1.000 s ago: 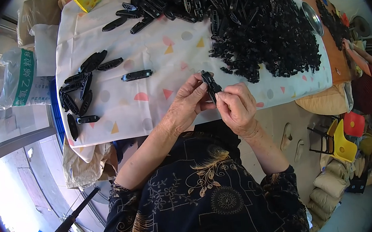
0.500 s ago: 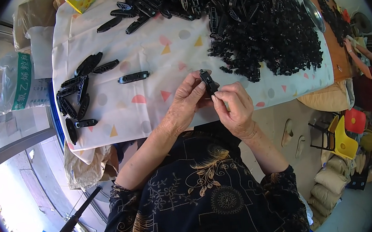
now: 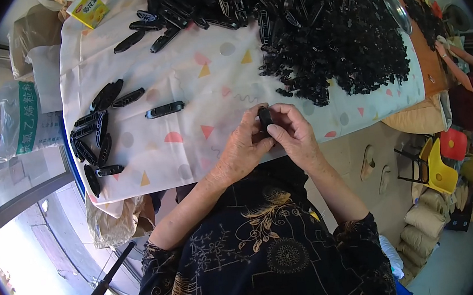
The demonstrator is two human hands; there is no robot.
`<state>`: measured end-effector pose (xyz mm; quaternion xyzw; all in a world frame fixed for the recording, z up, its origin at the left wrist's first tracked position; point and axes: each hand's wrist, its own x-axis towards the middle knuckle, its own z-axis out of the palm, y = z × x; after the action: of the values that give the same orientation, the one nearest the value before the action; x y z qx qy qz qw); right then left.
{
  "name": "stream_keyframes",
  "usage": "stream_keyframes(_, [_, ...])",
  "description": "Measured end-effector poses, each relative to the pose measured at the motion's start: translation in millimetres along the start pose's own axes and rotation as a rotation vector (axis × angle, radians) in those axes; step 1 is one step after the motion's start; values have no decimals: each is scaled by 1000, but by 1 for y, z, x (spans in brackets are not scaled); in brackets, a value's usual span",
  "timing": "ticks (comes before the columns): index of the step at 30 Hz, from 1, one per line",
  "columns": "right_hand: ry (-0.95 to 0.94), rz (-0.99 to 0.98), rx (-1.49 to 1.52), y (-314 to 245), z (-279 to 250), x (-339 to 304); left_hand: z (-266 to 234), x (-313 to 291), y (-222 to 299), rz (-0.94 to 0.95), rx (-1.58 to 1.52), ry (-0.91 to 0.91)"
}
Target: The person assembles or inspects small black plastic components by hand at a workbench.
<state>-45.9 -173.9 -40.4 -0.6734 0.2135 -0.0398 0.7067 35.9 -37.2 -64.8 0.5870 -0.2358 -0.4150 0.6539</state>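
Note:
Between the fingers of both hands is a small, elongated black plastic part [image 3: 266,120], held over the table's near edge. My left hand [image 3: 243,145] grips it from the left, and my right hand [image 3: 296,136] presses its thumb against the near end. Left of my hands, one black plastic piece [image 3: 165,109] lies alone on the patterned tablecloth [image 3: 190,143]. Farther left sits a loose group of similar black pieces [image 3: 99,127]. A big heap of long black pieces [image 3: 221,5] and a pile of tiny black parts [image 3: 347,49] spread across the far side and right.
A yellow box [image 3: 88,11] stands at the far left corner. A round metal tray [image 3: 396,11] rests at the right edge. At a brown table, another person's hands [image 3: 442,48] work. Yellow chair [image 3: 440,169], stacked sacks [image 3: 424,231] and slippers [image 3: 368,162] are on the floor.
The black part has been turned more upright in my fingers. My right hand has shifted up around it, its thumb now on the part's near end. The view has shifted slightly.

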Motion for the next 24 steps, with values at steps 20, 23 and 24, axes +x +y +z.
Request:
stream_keyframes(20, [-83,-211,-214,-21,0,18,-36,-9,42,168,447,49])
stream_keyframes(23, [79,-476,-645,-30,-26,32,-76,-19,77,179,774,68])
stream_keyframes(24, [140,-522,-889,-35,-32,35,-93,-24,86,137,852,60])
